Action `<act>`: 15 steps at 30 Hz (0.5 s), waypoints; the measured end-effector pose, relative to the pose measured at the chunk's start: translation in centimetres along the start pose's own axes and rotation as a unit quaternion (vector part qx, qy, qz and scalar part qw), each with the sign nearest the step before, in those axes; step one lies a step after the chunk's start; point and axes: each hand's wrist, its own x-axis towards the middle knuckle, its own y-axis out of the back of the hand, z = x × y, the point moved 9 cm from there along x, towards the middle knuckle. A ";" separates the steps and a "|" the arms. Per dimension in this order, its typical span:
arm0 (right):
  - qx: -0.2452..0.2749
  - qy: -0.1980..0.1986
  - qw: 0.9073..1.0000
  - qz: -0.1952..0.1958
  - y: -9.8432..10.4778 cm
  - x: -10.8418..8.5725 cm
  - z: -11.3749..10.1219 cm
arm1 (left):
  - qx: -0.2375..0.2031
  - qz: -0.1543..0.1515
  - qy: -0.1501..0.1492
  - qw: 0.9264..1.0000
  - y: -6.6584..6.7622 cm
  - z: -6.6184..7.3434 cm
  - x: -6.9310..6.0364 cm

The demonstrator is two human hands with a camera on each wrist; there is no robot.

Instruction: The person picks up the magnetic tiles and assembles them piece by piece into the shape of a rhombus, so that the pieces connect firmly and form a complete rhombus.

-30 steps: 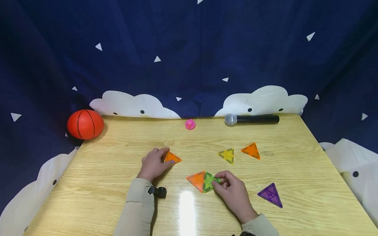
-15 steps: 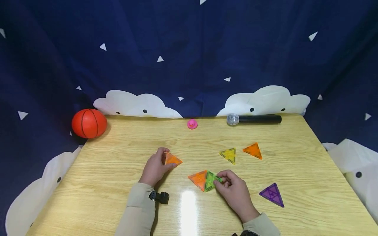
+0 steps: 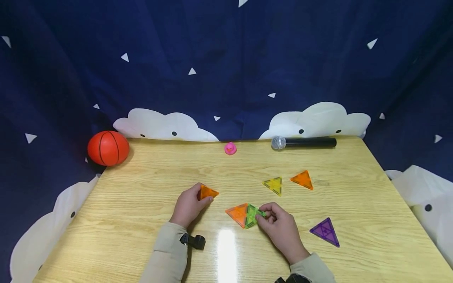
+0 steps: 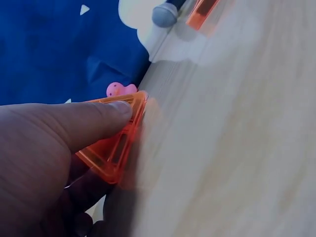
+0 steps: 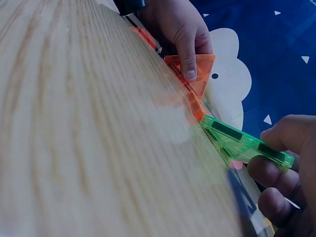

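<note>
My left hand (image 3: 187,204) pinches an orange triangular tile (image 3: 208,192); in the left wrist view the thumb lies on the tile's face (image 4: 122,143), which is tilted up off the table. Between thumb and fingers of my right hand (image 3: 283,232) is the corner of a green triangular tile (image 3: 252,215). That green tile's left edge touches another orange triangle (image 3: 238,215). In the right wrist view the green tile (image 5: 232,140) slants upward from the edge of the orange one (image 5: 195,106).
A yellow triangle (image 3: 274,186) and an orange one (image 3: 303,180) lie beyond my right hand, a purple triangle (image 3: 326,232) to its right. Along the table's back are a red ball (image 3: 108,148), a pink duck (image 3: 230,148) and a microphone (image 3: 304,143).
My left hand has come slightly nearer to me, and its orange tile is now tilted up more steeply. The right hand still holds the green tile in about the same place.
</note>
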 end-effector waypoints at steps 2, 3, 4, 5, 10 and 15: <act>0.001 -0.002 1.000 0.001 0.0 0.0 0.0 | -0.003 -0.005 -0.009 1.000 -0.2 0.2 -0.1; 0.001 -0.002 1.000 0.001 0.0 0.0 0.0 | -0.004 -0.007 -0.012 1.000 -0.3 0.4 -0.2; 0.001 -0.002 1.000 0.001 0.0 0.0 -0.1 | -0.006 -0.009 -0.016 1.000 -0.4 0.5 -0.2; 0.002 -0.001 1.000 0.001 0.0 0.0 -0.1 | -0.008 -0.012 -0.019 1.000 -0.5 0.7 -0.2; 0.003 0.003 1.000 0.000 0.0 0.0 -0.3 | -0.006 -0.020 -0.051 0.998 -1.1 1.9 -0.2; 0.000 -0.002 1.000 -0.003 -0.1 0.0 -0.1 | 0.009 -0.022 -0.079 0.997 -2.0 2.9 -0.2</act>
